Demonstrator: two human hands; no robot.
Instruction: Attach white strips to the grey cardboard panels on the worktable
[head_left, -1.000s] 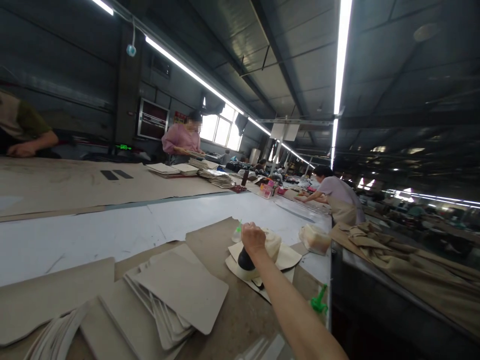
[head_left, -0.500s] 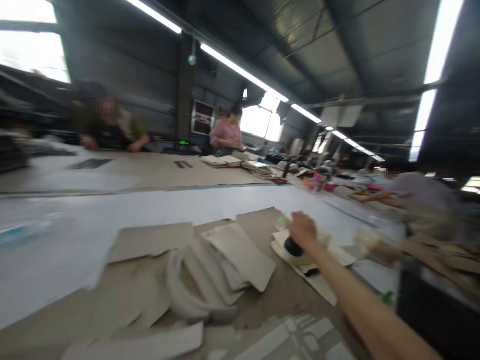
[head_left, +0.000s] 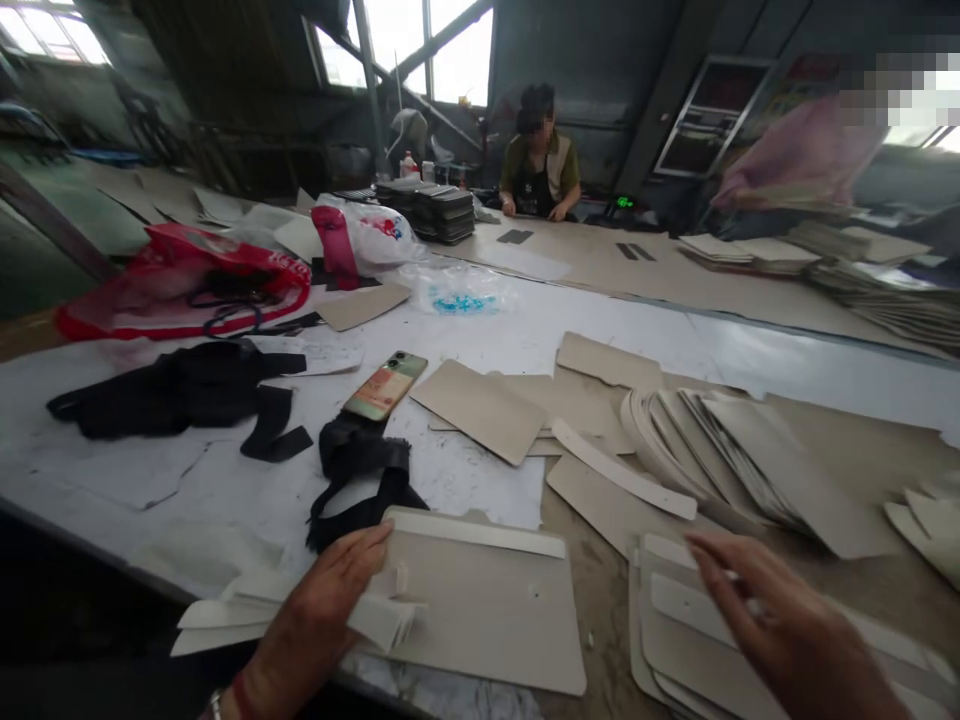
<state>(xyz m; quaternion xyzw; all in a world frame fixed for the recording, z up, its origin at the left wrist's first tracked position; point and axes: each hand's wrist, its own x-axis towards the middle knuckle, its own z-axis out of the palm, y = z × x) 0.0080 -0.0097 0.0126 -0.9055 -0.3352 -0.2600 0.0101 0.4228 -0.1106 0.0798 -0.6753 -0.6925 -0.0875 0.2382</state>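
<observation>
My left hand (head_left: 319,605) is closed around a bundle of thin white strips (head_left: 386,622), whose ends stick out on both sides. Its fingertips touch the upper left edge of a beige board panel (head_left: 480,600) with a white strip along its top. My right hand (head_left: 787,625) hovers at or just above a pile of similar panels (head_left: 675,655) at lower right, its fingers curled together. Something small and pale shows between those fingers, too blurred to name. Curved beige pieces (head_left: 667,440) and a fanned pile of boards (head_left: 795,470) lie beyond.
A phone (head_left: 388,385) lies near black fabric strips (head_left: 360,470). To the left are black cloth (head_left: 172,390) and a red bag (head_left: 187,285). Clear plastic (head_left: 465,295) lies mid-table. One person (head_left: 540,165) sits across the table; another (head_left: 806,160) stands at right.
The view has swung left and down. My right hand, earlier stretched out at a dark round object on boards, is now back near the panel pile. My left hand has come into view.
</observation>
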